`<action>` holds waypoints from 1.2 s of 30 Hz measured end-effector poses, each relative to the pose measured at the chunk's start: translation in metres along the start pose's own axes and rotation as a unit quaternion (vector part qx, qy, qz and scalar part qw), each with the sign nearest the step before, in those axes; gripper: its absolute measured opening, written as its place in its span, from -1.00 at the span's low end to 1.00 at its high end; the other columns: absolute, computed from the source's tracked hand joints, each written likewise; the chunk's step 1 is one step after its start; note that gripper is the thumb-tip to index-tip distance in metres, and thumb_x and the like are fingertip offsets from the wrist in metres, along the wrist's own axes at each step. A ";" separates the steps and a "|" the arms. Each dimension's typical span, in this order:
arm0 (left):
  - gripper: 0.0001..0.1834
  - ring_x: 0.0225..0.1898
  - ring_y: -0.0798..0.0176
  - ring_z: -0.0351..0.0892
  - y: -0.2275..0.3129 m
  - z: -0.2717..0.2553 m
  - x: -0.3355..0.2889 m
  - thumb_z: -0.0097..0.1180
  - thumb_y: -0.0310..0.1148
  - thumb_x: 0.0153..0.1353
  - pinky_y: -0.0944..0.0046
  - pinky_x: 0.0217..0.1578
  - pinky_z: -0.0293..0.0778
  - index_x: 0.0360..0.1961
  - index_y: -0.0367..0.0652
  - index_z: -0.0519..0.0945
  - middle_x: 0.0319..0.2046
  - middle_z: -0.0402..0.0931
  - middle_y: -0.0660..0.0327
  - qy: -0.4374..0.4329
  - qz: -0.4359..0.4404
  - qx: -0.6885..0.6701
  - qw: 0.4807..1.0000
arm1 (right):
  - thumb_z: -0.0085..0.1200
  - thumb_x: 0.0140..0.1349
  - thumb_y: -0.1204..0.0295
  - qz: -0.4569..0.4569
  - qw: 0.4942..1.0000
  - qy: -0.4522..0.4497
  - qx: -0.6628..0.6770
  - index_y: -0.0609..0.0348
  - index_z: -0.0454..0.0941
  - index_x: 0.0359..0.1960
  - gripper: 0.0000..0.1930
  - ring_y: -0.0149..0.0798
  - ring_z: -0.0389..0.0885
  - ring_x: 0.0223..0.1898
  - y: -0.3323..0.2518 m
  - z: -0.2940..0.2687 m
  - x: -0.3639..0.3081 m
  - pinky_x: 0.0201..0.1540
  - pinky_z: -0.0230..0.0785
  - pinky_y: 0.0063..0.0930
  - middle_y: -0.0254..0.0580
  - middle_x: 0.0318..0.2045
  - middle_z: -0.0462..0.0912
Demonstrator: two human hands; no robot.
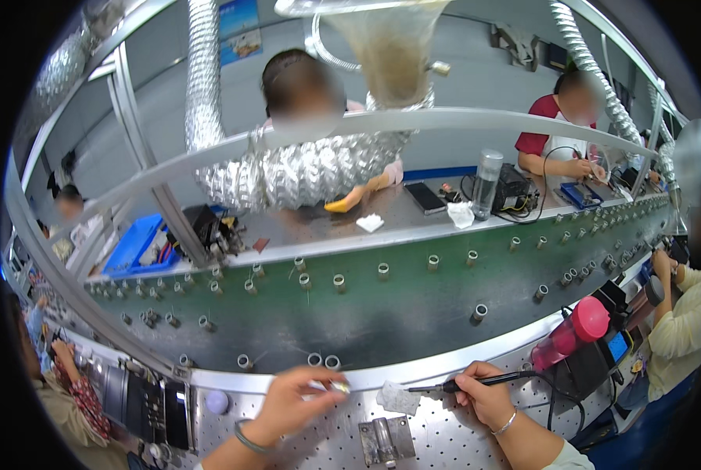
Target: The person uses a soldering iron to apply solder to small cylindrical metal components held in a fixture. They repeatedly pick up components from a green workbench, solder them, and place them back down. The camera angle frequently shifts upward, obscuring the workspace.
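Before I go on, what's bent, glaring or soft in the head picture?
Head view: fisheye bows the metal rail, corners black; head view: bright highlights on the foil duct; head view: the left hand looks slightly soft, the shiny piece it pinches too small to identify; head view: the right hand and black-handled tool read clearer.

The desk [336, 448] is a silvery metal top pierced with rows of small holes. Around the middle, a grey pad [400, 399] lies near the far edge and a metal fixture [385, 441] sits closer to the near edge. Toward the left end are a lilac round object [216, 403] and dark boxy equipment [122, 398]; toward the right, a pink-lidded bottle [554, 350] stands beside a black device [589, 362].
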State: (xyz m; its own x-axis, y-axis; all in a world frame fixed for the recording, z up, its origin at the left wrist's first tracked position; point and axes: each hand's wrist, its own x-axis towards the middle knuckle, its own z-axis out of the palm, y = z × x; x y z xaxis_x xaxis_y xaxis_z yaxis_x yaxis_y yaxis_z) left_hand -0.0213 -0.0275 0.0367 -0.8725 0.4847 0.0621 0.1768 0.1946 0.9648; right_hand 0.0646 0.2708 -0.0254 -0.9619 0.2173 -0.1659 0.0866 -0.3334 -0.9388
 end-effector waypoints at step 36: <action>-0.71 -0.62 0.26 0.40 -0.042 0.036 0.022 -0.01 -0.48 0.17 0.35 -0.58 0.29 -0.71 -0.25 0.50 -0.69 0.44 0.18 0.051 0.261 0.113 0.957 | 0.07 0.13 0.54 0.019 0.999 0.027 0.007 0.26 0.45 -0.54 -0.88 -0.49 0.44 -0.70 0.001 -0.003 0.000 -0.64 0.27 -0.66 -0.26 -0.68 0.52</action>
State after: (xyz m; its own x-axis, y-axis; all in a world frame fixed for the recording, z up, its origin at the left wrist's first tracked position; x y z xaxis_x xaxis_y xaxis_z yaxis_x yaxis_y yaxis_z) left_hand -0.0319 0.0058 -0.0117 -0.6760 0.4827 0.5569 0.6850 0.1328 0.7164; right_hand 0.0655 0.2734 -0.0270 -0.9423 0.2537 -0.2183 0.1192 -0.3551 -0.9272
